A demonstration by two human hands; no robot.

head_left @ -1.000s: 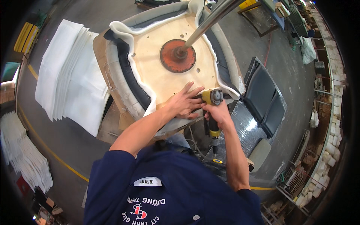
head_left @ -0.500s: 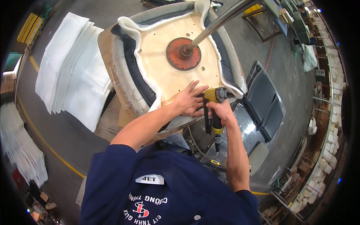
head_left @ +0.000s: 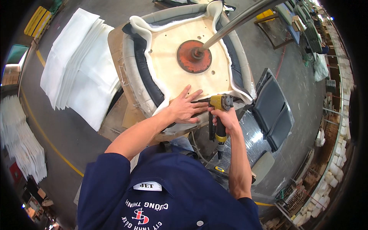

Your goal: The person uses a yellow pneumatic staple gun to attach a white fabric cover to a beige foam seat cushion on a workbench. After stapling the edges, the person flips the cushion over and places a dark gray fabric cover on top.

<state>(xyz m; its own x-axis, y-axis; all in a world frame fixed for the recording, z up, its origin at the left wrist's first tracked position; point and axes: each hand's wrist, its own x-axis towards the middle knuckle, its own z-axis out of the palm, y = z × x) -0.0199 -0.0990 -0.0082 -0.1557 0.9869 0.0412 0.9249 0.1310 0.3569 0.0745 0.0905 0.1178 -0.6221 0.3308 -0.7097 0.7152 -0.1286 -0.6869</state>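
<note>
Staple gun (head_left: 219, 109), gripped by right hand (head_left: 226, 119), fires at nine o'clock toward flat left hand (head_left: 188, 109); its spread fingers (head_left: 197, 95) risk a staple.

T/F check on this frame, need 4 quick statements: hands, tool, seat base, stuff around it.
1. The right hand has its grip on a yellow and black pneumatic staple gun. True.
2. The left hand lies flat on the pale plywood seat base. True.
3. The round rust-red metal plate has nothing attached. False: a grey metal tube rises from its centre.
4. The stack of white fabric sheets lies to the person's right. False: it lies to the left.
</note>
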